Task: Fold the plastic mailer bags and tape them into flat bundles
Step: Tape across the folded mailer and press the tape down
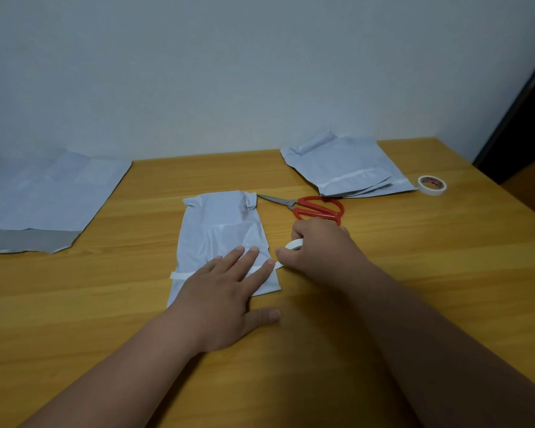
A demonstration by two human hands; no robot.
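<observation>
A folded pale blue mailer bag (220, 230) lies in the middle of the wooden table (383, 304). A strip of white tape (179, 275) runs across its lower part. My left hand (226, 291) presses flat on the bag and the tape, fingers straight. Just right of the bag, my right hand (318, 251) grips a white tape roll (295, 243), and the strip leads from the roll onto the bag. Most of the roll is hidden by my fingers.
Red-handled scissors (315, 206) lie just beyond my right hand. A stack of mailer bags (346, 168) sits at the back right with a second tape roll (432, 185) beside it. Flat mailers (40, 193) cover the back left corner. The wall stands close behind.
</observation>
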